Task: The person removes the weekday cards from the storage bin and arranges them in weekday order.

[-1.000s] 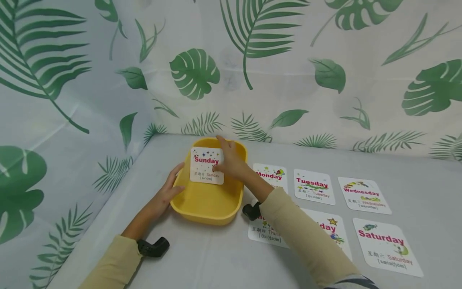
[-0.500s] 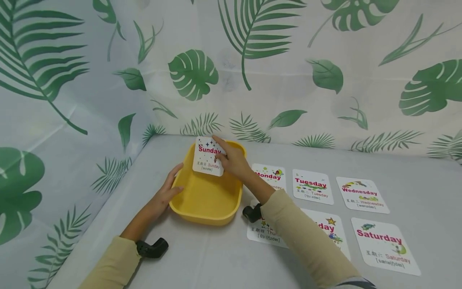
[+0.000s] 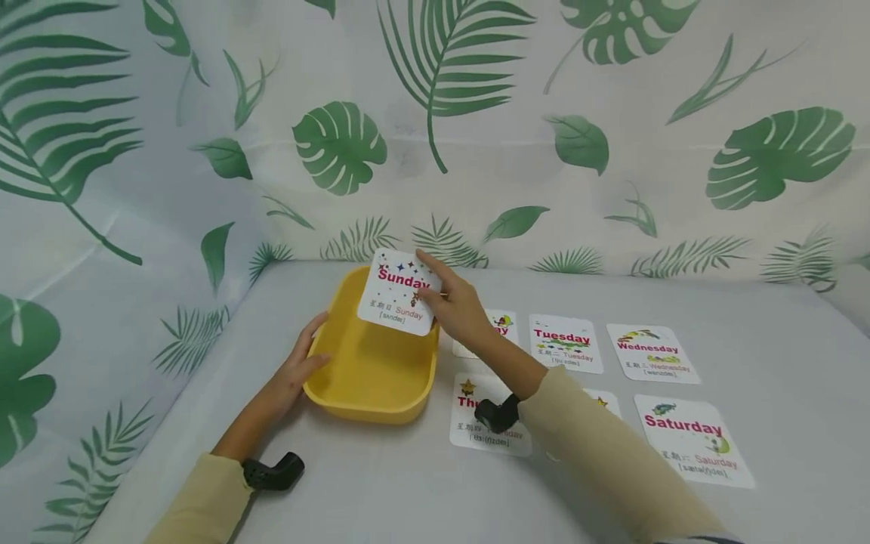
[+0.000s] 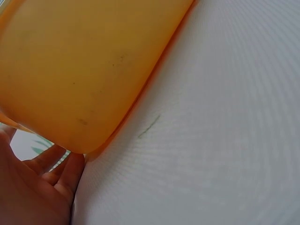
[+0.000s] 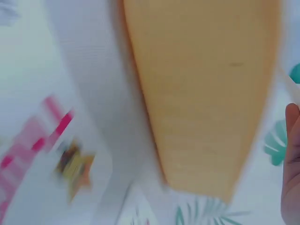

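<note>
My right hand [image 3: 461, 308] pinches a white square flashcard [image 3: 396, 293] with "Sunday" printed in red. The card hangs tilted above the far right part of a yellow plastic bin [image 3: 367, 413]. Around the bin's left rim my left hand [image 3: 297, 370] holds on, thumb on the inner side and fingers outside. In the left wrist view the fingers of the left hand [image 4: 44, 187] lie against the bin's wall [image 4: 89, 70]. The right wrist view catches the bin's side [image 5: 201, 93] blurred and only an edge of the right hand [image 5: 291, 173]. No other card shows inside the bin.
Right of the bin lie two rows of day cards: Monday [image 3: 503, 323], partly covered, Tuesday [image 3: 566, 344] and Wednesday [image 3: 652, 353] behind; Thursday [image 3: 476, 434], Friday [image 3: 607, 403], mostly under the right sleeve, and Saturday [image 3: 693, 442] in front. A leaf-patterned curtain [image 3: 476, 174] closes the back.
The Sunday card has come up out of the bin in my right hand, moving right and tilting. My left hand keeps its hold on the rim. The head view has shifted slightly.
</note>
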`<state>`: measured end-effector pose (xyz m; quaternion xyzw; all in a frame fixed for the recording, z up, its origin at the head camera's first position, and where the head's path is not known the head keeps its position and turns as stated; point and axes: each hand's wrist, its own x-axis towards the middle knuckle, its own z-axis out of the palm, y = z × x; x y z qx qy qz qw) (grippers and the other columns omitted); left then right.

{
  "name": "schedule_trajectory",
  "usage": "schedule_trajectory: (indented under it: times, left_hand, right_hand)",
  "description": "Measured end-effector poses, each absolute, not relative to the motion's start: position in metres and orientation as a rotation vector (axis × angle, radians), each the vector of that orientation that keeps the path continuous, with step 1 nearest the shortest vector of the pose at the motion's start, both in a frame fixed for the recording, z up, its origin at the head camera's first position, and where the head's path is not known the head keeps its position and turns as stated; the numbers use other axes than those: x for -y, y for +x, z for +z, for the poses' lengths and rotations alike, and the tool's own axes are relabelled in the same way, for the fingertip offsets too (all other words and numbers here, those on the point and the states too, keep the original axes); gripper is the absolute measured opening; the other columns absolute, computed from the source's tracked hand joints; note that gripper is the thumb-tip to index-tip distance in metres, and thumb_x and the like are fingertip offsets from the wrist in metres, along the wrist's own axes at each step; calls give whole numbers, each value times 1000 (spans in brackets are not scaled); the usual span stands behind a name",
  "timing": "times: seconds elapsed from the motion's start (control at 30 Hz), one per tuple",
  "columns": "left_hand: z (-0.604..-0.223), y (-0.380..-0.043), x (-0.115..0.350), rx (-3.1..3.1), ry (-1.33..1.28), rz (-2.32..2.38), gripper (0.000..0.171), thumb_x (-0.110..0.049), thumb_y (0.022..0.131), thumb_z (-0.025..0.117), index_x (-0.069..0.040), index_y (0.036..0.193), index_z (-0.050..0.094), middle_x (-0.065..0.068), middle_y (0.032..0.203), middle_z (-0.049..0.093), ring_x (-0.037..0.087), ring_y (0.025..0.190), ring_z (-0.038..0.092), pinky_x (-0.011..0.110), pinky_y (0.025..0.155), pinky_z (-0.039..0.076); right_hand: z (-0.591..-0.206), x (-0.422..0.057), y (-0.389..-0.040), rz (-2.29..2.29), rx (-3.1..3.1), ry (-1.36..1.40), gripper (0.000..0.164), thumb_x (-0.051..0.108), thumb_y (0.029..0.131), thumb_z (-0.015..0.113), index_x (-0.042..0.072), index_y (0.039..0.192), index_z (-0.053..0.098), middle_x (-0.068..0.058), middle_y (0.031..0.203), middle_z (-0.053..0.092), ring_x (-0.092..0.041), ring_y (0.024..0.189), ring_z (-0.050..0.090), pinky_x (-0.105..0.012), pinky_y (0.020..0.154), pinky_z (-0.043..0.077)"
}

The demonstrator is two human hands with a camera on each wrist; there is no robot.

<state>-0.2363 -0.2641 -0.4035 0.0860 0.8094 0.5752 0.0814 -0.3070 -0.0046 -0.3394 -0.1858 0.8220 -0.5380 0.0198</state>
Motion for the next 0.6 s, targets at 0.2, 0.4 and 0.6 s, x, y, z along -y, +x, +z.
schedule_trajectory:
  times: [0.2, 0.4, 0.6]
  left_hand:
    - [-403, -233, 266, -2410, 294, 1712, 62, -22, 95, 35, -24, 147, 1, 20, 145, 22, 19, 108, 39, 16, 86, 34]
    - [-401, -232, 265, -2395, 303, 1711, 61, -22, 96, 35, -26, 146, 1, 19, 145, 22, 12, 106, 42, 14, 84, 36]
    - [-399, -229, 264, -2406, 286, 1702, 62, -22, 95, 35, -26, 147, 1, 18, 147, 19, 5, 104, 41, 11, 83, 35]
  right_hand:
    - [-323, -61, -266, -1663, -2428, -478, 57, 12, 92, 50, 35, 141, 31, -9, 126, 51, -21, 79, 62, -33, 62, 52]
    - [-325, -142, -208, -1452, -2445, -384, 56, 13, 90, 54, 26, 141, 34, -13, 132, 47, -17, 81, 60, -27, 59, 49]
    - [-338, -191, -147, -1346, -2342, -358, 57, 20, 88, 55, 17, 141, 34, -18, 122, 55, -9, 80, 62, -23, 65, 47]
